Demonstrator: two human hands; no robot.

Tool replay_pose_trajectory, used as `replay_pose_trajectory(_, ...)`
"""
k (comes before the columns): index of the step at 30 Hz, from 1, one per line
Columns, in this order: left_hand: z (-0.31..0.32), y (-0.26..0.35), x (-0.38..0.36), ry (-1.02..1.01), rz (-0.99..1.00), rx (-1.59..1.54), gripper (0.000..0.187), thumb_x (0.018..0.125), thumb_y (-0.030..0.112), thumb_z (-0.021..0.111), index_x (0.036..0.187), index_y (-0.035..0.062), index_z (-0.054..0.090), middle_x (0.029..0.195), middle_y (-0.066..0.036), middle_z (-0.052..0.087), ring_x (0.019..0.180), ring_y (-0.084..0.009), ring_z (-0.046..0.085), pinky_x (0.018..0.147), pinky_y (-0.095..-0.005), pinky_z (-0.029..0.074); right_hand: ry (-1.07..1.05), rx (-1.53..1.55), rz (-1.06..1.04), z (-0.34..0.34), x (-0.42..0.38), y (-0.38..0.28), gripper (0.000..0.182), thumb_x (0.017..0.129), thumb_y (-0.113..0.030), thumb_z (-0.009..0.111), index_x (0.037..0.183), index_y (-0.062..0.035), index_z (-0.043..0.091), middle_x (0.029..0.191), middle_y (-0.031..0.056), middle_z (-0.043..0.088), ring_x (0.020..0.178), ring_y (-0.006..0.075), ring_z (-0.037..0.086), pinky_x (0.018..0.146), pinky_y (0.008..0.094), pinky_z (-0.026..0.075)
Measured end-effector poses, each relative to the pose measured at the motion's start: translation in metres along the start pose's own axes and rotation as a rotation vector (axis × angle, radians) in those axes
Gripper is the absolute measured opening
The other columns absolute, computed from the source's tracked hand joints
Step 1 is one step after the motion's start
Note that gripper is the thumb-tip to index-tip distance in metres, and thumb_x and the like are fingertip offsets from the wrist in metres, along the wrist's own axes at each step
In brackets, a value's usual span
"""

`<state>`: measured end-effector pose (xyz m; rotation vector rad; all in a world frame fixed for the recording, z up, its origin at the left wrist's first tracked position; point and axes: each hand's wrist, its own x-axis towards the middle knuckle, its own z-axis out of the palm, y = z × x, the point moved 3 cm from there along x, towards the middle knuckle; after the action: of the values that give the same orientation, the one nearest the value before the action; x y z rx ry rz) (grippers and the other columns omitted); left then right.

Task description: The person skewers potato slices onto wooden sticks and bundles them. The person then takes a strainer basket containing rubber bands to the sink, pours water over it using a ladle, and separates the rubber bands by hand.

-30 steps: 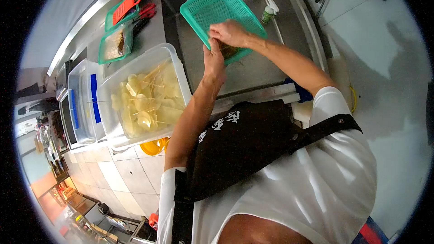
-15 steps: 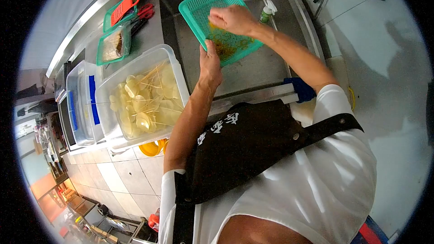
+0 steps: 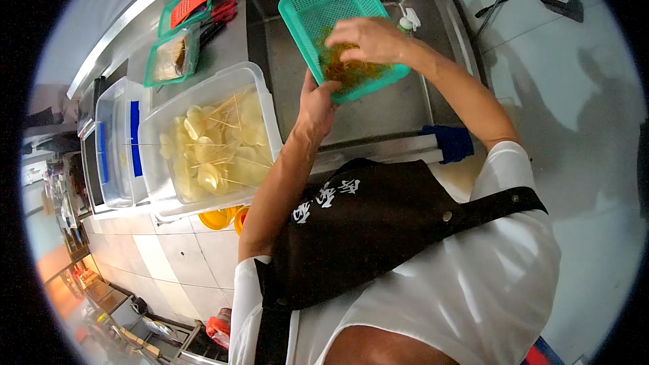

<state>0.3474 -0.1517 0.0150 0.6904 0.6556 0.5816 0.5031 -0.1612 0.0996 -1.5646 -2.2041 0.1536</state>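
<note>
My left hand (image 3: 318,103) is closed on the lower-left rim of a green plastic basket (image 3: 295,23), thumb over the edge. The basket is tilted above the sink, and damp yellow-brown shreds (image 3: 341,67) are heaped in its near end. Over those shreds is my right hand (image 3: 372,39), its fingers loosely spread and curved, the tips right at the heap. Beside my left forearm, a clear plastic tub (image 3: 262,94) is full of pale thin slices on skewers (image 3: 203,142).
The steel sink (image 3: 284,105) holds a spray bottle (image 3: 407,23) near its right wall. On the left counter are red-handled scissors (image 3: 224,10), a red grater (image 3: 191,5) and a green-rimmed container (image 3: 169,61). A dark blue cloth (image 3: 453,143) hangs over the sink's front edge.
My right hand has gone from a closed fist over the basket to loosely spread fingers over the shreds. More of the shreds now show heaped in the near end.
</note>
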Motion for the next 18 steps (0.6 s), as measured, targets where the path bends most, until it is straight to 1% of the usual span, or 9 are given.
replay_pose_trajectory(3, 0.002, 0.001, -0.001, -0.014, 0.011, -0.035, 0.059, 0.076, -0.012, 0.043, 0.132, 0.0044, 0.034, 0.126, -0.014, 0.047, 0.114, -0.0322, 0.049, 0.093, -0.0447, 0.045, -0.013, -0.107, 0.136, 0.007, -0.004, 0.030, 0.013, 0.080, -0.020, 0.060, 0.088, -0.0112, 0.066, 0.077, 0.0100, 0.062, 0.077, 0.0297, 0.062, 0.073, 0.0407, 0.049)
replay_pose_trajectory(4, 0.003, 0.002, -0.003, -0.035, 0.021, -0.062, 0.059, 0.076, -0.012, 0.043, 0.132, 0.0042, 0.034, 0.125, -0.014, 0.047, 0.114, -0.0323, 0.049, 0.093, -0.0446, 0.045, 0.030, -0.015, 0.166, -0.008, -0.002, 0.032, 0.014, 0.079, -0.017, 0.060, 0.091, -0.0127, 0.067, 0.083, 0.0098, 0.065, 0.080, 0.0294, 0.063, 0.073, 0.0406, 0.049)
replay_pose_trajectory(7, 0.005, 0.003, -0.006, -0.047, 0.018, -0.093, 0.060, 0.075, -0.013, 0.043, 0.132, 0.0039, 0.034, 0.125, -0.015, 0.047, 0.113, -0.0324, 0.050, 0.093, -0.0437, 0.045, 0.043, 0.077, 0.243, -0.026, 0.002, 0.029, 0.018, 0.079, -0.016, 0.059, 0.096, -0.0146, 0.067, 0.090, 0.0100, 0.066, 0.082, 0.0284, 0.064, 0.074, 0.0407, 0.050)
replay_pose_trajectory(8, 0.005, 0.003, -0.006, -0.047, 0.013, -0.093, 0.060, 0.075, -0.013, 0.043, 0.132, 0.0039, 0.034, 0.125, -0.015, 0.047, 0.113, -0.0324, 0.050, 0.092, -0.0434, 0.046, 0.030, -0.030, 0.190, -0.034, 0.004, 0.021, 0.020, 0.082, -0.011, 0.056, 0.100, -0.0096, 0.066, 0.100, 0.0089, 0.066, 0.086, 0.0240, 0.065, 0.075, 0.0358, 0.052)
replay_pose_trajectory(11, 0.007, 0.003, -0.006, -0.065, 0.010, -0.090, 0.060, 0.075, -0.013, 0.044, 0.132, 0.0042, 0.035, 0.125, -0.015, 0.048, 0.111, -0.0325, 0.051, 0.092, -0.0425, 0.046, 0.032, -0.108, 0.180, -0.031, 0.009, 0.009, 0.020, 0.083, -0.012, 0.056, 0.101, -0.0103, 0.066, 0.101, 0.0078, 0.065, 0.091, 0.0235, 0.063, 0.078, 0.0360, 0.051)
replay_pose_trajectory(14, 0.005, -0.002, -0.004, -0.047, -0.007, -0.068, 0.062, 0.074, -0.013, 0.045, 0.132, 0.0052, 0.034, 0.124, -0.015, 0.048, 0.111, -0.0321, 0.052, 0.090, -0.0421, 0.047, 0.162, -0.216, 0.036, -0.004, 0.013, 0.011, 0.020, 0.082, -0.012, 0.058, 0.101, -0.0111, 0.065, 0.099, 0.0053, 0.064, 0.093, 0.0240, 0.061, 0.080, 0.0360, 0.049)
replay_pose_trajectory(17, 0.011, 0.005, -0.010, -0.053, -0.014, -0.017, 0.064, 0.073, -0.013, 0.046, 0.133, 0.0064, 0.034, 0.123, -0.014, 0.049, 0.111, -0.0308, 0.052, 0.089, -0.0409, 0.047, 0.101, -0.161, 0.128, 0.001, 0.019, 0.012, 0.015, 0.080, -0.013, 0.060, 0.094, -0.0101, 0.065, 0.092, 0.0039, 0.061, 0.090, 0.0247, 0.059, 0.078, 0.0366, 0.048)
replay_pose_trajectory(18, 0.010, 0.004, -0.010, -0.075, 0.003, -0.016, 0.065, 0.073, -0.013, 0.046, 0.134, 0.0067, 0.034, 0.123, -0.014, 0.049, 0.110, -0.0302, 0.052, 0.088, -0.0402, 0.048, 0.093, -0.176, 0.110, 0.002, 0.019, 0.008, 0.013, 0.080, -0.013, 0.060, 0.091, -0.0092, 0.064, 0.089, 0.0042, 0.060, 0.089, 0.0249, 0.059, 0.077, 0.0369, 0.048)
